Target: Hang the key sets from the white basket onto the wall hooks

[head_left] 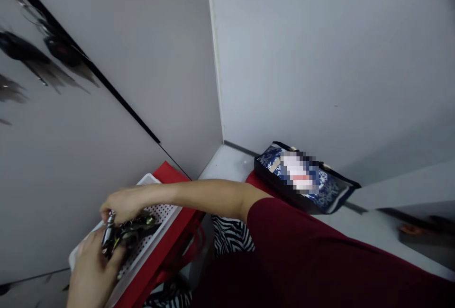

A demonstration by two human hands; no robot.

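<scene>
A white perforated basket (167, 211) at the lower left holds a tangle of dark and metallic small items (137, 227), blurred and hard to name. My right hand (124, 205) reaches across into it from the right, fingers curled down at a shiny silver cylinder (108, 232); their tips are hidden. On the near side, my left hand (90, 267) is bent over the basket's left end, with thumb and fingers around the dark items. What either hand grips cannot be made out.
The basket rests on a red box or bag (165, 173). Dark blurred items (21, 47) hang on the left wall panel. A blue patterned bag (334, 194) stands by the right wall (320, 61). Zebra-striped fabric (231, 234) is below my arm.
</scene>
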